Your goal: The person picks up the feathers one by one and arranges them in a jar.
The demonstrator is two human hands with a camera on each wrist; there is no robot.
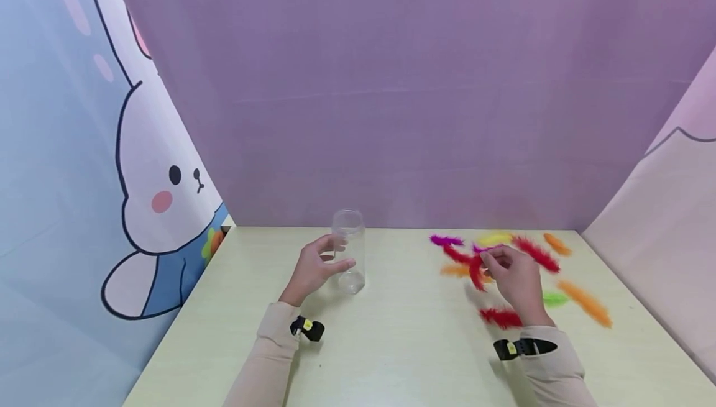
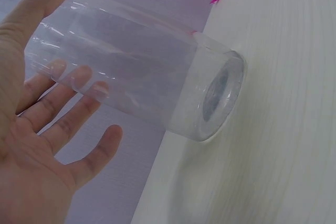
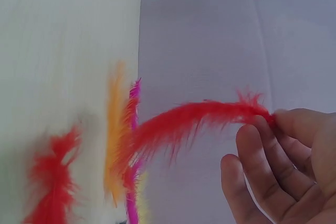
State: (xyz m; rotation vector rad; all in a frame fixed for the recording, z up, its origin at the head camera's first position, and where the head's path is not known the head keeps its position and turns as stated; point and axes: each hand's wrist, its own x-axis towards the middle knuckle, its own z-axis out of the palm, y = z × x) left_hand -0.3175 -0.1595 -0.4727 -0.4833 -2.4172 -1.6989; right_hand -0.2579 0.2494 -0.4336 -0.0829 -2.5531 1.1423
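A clear, see-through cylinder [image 1: 356, 242], like a tall plastic jar, stands upright on the table. My left hand [image 1: 313, 268] holds it from the left, thumb on the near side and fingers curved behind the wall; the little finger looks free of it in the left wrist view. The cylinder [image 2: 142, 61] shows no feather inside. Over the right part of the table, my right hand [image 1: 520, 279] pinches one end of a red feather [image 3: 184, 120] between thumb and fingertips. The feather hangs down and curves above other feathers.
Around the right hand lie several loose feathers: a purple one [image 1: 445, 240], a red one [image 1: 536, 253], an orange one [image 1: 586, 303], a green one [image 1: 555, 298] and another red one [image 1: 500, 317]. A purple cloth [image 1: 419, 96] rises behind the table's far edge.
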